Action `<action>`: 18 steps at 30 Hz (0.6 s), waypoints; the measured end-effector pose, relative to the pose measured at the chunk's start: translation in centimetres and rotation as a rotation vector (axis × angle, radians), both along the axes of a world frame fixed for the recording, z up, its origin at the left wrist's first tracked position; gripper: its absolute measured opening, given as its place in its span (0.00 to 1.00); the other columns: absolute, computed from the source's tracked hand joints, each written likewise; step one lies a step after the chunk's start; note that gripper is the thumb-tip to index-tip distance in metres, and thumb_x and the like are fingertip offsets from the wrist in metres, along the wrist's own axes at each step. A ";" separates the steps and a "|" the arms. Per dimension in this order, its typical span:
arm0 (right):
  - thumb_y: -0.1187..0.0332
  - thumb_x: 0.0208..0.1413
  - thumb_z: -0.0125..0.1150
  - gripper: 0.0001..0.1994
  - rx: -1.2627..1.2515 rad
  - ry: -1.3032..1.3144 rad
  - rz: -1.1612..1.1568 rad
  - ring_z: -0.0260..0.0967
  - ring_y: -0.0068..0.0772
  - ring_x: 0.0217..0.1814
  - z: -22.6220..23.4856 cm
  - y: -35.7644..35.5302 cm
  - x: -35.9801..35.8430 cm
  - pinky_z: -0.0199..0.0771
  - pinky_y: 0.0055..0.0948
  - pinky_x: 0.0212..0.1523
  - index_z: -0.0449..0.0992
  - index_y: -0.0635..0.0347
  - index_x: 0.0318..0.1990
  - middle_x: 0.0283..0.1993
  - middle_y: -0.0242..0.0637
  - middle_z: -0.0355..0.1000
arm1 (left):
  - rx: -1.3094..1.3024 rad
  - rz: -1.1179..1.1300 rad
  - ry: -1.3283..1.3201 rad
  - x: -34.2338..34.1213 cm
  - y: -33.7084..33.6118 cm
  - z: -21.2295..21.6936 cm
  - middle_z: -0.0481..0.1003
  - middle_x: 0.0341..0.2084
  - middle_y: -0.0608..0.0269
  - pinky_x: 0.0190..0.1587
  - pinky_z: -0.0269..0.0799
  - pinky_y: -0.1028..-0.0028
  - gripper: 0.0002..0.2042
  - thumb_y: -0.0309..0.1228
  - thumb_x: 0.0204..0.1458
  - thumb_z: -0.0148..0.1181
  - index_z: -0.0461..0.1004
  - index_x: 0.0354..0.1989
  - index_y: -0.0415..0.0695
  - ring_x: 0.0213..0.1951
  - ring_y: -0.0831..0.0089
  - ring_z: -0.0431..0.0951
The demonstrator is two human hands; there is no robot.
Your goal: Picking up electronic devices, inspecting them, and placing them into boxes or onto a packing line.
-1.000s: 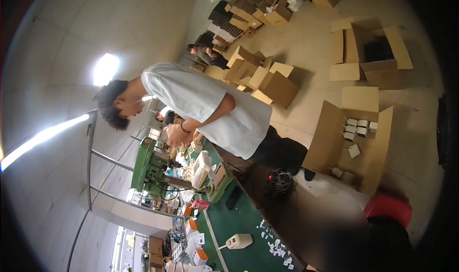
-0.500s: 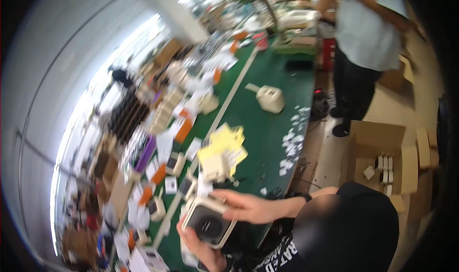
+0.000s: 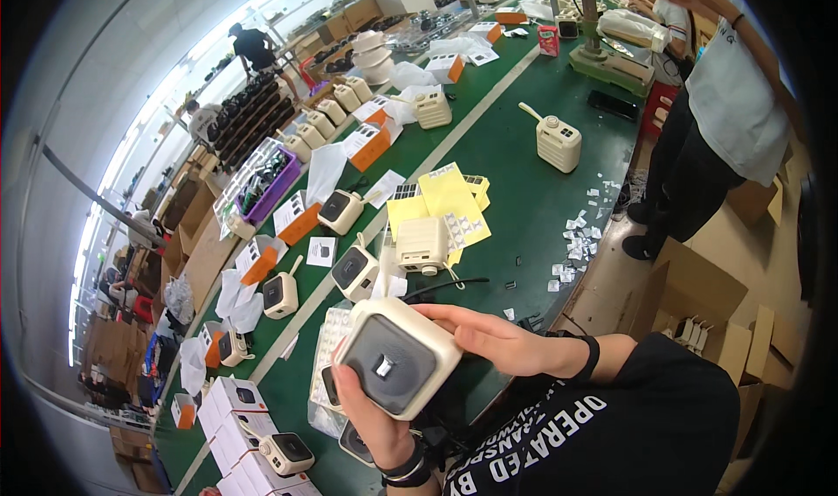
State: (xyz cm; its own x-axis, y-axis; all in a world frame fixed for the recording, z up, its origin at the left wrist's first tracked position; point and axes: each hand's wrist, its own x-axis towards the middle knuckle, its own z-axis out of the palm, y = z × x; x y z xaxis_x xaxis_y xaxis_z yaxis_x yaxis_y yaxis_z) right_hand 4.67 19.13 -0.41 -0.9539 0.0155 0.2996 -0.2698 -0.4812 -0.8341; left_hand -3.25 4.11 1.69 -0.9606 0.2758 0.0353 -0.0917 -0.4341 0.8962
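Observation:
Between my two hands is a cream portable speaker (image 3: pixel 428 343), a rounded box with a dark grey front grille and a small shiny badge at its middle. My left hand (image 3: pixel 371 416) grips its lower left edge, thumb against the front. My right hand (image 3: pixel 497 339) holds the upper right side, fingers over the top edge and thumb along the corner. The grille faces up toward me. Just beyond it, another cream speaker (image 3: pixel 422 241) rests against yellow sticker sheets (image 3: pixel 449 195). Beneath and left of the held one lies a pale sticker sheet (image 3: pixel 332 330), partly covered.
More speakers, orange-and-white boxes (image 3: pixel 371 145) and white wrapping line the green table (image 3: pixel 497 225) on the left. White boxes (image 3: pixel 240 426) stack near left. Paper scraps (image 3: pixel 580 243) lie by the right edge. A co-worker (image 3: pixel 733 103) stands far right, near an open carton (image 3: pixel 698 291).
The view has steadied and shifted. The speaker stays in both hands and now shows larger, its front turned more squarely toward me.

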 end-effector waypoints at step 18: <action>0.65 0.40 0.68 0.49 0.138 -0.120 -0.182 0.46 0.40 0.64 -0.1 -1.8 -3.2 0.45 0.36 0.63 0.37 0.64 0.64 0.63 0.46 0.47 | 0.391 -0.387 -0.514 -1.1 1.1 -2.0 0.69 0.47 0.53 0.45 0.71 0.59 0.26 0.52 0.57 0.35 0.61 0.55 0.45 0.46 0.57 0.72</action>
State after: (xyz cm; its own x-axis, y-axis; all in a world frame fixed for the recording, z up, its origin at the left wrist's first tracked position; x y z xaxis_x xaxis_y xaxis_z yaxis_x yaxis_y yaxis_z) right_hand 1.46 17.38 -0.50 -0.9680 0.1568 0.1959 -0.2369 -0.3136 -0.9195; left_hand -4.35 5.20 -0.33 -0.7198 0.6562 -0.2265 -0.6673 -0.5640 0.4864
